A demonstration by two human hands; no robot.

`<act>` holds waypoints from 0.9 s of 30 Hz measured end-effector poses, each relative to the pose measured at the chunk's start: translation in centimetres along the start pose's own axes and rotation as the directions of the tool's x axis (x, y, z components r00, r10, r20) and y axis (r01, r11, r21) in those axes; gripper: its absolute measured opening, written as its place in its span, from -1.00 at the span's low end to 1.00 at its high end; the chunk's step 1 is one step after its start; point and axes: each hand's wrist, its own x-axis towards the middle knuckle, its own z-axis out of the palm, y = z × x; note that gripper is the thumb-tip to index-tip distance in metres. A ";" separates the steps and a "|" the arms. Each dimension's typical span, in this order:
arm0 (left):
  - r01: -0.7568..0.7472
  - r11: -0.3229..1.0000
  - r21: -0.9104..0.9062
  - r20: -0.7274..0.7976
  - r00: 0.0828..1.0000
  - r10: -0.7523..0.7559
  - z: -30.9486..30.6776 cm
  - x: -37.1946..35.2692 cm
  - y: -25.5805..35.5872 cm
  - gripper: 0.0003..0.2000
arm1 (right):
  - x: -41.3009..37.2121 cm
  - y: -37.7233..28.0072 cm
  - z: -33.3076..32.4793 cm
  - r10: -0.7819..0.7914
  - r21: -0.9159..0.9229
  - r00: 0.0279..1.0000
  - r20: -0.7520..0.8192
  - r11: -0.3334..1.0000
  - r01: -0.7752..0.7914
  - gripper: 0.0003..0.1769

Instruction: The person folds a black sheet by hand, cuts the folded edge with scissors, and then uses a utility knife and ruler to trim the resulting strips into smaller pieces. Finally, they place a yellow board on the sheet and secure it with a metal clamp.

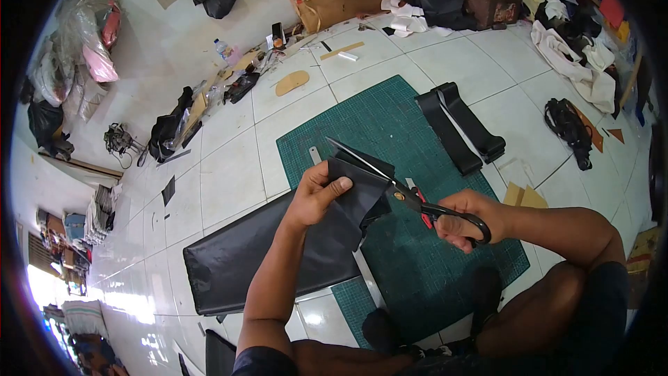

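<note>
My left hand (316, 195) grips the end of a piece of black sheet material (358, 184), thumb on top, lifted above the green cutting mat (431, 271). In my right hand (467, 221) are black-handled scissors (410, 198), fingers through the handle loops. Their blades lie across the lifted black material, pointing up and left. A red cutter knife (423, 217) lies on the mat, partly hidden behind the scissors. A metal ruler (369, 278) also rests there, its middle covered by the material. The wide folded black sheet (243, 257) spreads to the left over the tiles.
A folded black strip (456, 129) lies across the mat's upper right edge. Tan cardboard pieces (525, 196) are on the floor at right, near a black bundle (569, 129). Scraps and a water bottle (223, 49) line the wall. My feet rest at the mat's near edge.
</note>
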 end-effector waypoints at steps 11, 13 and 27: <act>-0.204 0.931 -0.301 -0.138 0.976 0.169 -5.2 0.2 0.7 -0.64 | -1.8 0.1 -0.8 -0.126 0.148 0.978 0.167 0.984 0.101 -0.36; -0.221 0.933 -0.284 -0.139 0.972 0.187 -5.1 0.4 1.0 -0.65 | -1.7 0.6 -0.6 -0.115 0.137 0.970 0.213 0.987 0.086 -0.35; -0.058 0.997 -0.047 0.019 0.998 0.059 -3.0 -0.8 1.9 -0.76 | -1.4 0.9 -1.1 -0.047 0.113 0.962 0.269 0.993 0.017 -0.37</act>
